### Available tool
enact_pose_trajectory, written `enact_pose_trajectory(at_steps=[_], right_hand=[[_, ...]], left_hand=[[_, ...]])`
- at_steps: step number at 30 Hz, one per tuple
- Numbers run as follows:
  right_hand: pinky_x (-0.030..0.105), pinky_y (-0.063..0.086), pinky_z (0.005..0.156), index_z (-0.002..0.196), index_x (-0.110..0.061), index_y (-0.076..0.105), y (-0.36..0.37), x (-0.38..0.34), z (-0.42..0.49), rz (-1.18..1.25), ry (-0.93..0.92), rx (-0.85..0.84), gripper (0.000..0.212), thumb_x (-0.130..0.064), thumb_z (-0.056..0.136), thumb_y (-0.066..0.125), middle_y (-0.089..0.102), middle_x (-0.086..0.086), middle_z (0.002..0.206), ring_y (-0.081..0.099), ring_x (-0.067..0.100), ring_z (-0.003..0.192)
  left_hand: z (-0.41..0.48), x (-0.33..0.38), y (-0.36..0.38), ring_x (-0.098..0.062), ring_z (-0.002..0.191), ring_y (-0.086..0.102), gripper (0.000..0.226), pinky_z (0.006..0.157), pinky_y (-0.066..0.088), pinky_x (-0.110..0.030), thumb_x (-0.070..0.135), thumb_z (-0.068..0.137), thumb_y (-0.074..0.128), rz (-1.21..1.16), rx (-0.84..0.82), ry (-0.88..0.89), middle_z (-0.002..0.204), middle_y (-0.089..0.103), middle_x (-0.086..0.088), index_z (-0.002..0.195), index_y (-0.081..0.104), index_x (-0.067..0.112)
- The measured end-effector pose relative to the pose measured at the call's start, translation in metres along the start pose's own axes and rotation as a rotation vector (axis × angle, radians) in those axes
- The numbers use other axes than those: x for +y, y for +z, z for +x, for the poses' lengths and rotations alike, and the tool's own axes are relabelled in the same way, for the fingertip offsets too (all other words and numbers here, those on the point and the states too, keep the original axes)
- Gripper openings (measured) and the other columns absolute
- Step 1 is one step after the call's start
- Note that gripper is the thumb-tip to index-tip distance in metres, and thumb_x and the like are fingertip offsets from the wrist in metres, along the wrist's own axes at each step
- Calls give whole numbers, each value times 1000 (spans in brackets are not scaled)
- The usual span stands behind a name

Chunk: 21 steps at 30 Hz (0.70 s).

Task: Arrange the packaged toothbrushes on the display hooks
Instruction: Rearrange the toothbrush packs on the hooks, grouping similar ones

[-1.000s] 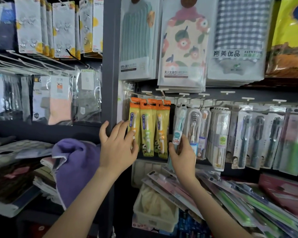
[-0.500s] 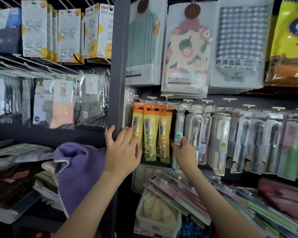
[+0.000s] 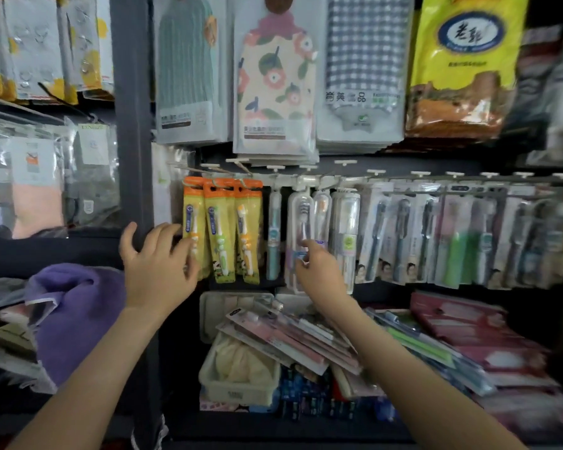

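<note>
Yellow packs (image 3: 221, 228) hang on hooks (image 3: 345, 162). The left hand (image 3: 158, 271) lays straight fingers (image 3: 184, 251) on them. The right hand (image 3: 319, 274) touches a clear pack (image 3: 301, 219); pinching or not, I cannot tell. Looks like tidying. Next, probably pick up a loose pack (image 3: 290, 339) below.

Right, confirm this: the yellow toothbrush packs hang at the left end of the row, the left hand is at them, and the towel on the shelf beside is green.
The towel is purple, not green; the head view shows it. The rest holds: the yellow toothbrush packs hang at the left end of the row, with the left hand at them.
</note>
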State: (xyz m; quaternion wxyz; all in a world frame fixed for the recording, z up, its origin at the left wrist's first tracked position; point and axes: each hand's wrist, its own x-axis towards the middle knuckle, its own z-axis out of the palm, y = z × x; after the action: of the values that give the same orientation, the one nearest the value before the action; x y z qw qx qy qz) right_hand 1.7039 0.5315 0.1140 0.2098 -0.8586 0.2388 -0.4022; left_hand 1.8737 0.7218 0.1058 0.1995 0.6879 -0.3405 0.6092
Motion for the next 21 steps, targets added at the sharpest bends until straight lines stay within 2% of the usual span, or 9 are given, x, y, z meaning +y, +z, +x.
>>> enact_pose_trajectory(at_steps=[1,4,8,10,12,14,16,18,21], right_hand=[[40,52,72,132,-10,44,-16,9,-6,-13,2,16,37,-17,96,47,60,14,111,60,28,88],[37,49,64,130,-10,44,-62,46,-19,-46,39,107,35,-16,96,47,61,14,109,59,26,81],[42,49,65,131,-9,41,-122,105,-32,-54,133,228,36,-10,95,45,59,12,104,58,26,77],[41,47,61,133,-9,39,-152,140,-35,-42,202,284,38,-12,95,45,58,13,101,57,26,75],[36,43,60,133,-8,38,-183,177,-37,-27,267,348,39,-14,95,46,57,15,107,58,26,80],[32,42,59,135,-8,36,-212,215,-37,-2,318,396,41,-15,96,47,55,16,114,59,27,85],[30,40,61,136,-6,34,-238,251,-34,5,365,420,45,-16,95,49,53,15,121,58,29,94],[28,40,67,138,-7,32,-256,285,-29,26,399,414,51,-19,94,53,54,16,125,58,32,101],[28,44,69,145,-12,26,-272,322,-23,89,382,382,60,-24,93,55,55,13,129,59,29,105]], left_hand=[[1,8,-3,-28,106,55,24,107,17,-53,21,82,49,-18,2,-39,107,62,-11,83,69,9],[11,62,-16,-33,111,50,26,102,19,-49,20,81,48,-139,-15,-99,113,60,-15,86,70,10],[30,180,-29,-34,91,59,37,85,41,-45,24,85,39,-448,-100,42,105,63,-15,94,70,6],[39,241,-34,-28,79,63,36,73,51,-37,25,87,39,-612,-131,85,99,65,-10,96,69,7],[46,298,-37,-21,75,64,30,63,49,-26,22,87,43,-717,-165,106,92,67,-4,97,69,9],[51,350,-32,-16,67,65,16,53,42,-18,17,85,56,-779,-235,121,85,68,0,96,68,13],[57,397,-24,-13,59,63,16,45,33,-14,15,84,65,-770,-337,124,82,68,3,100,66,16],[63,440,-9,-14,66,63,22,46,34,-17,23,93,52,-737,-439,77,94,67,4,114,59,18],[72,493,25,-18,77,63,42,63,53,-30,35,99,39,-647,-533,-31,105,62,0,135,41,14]])
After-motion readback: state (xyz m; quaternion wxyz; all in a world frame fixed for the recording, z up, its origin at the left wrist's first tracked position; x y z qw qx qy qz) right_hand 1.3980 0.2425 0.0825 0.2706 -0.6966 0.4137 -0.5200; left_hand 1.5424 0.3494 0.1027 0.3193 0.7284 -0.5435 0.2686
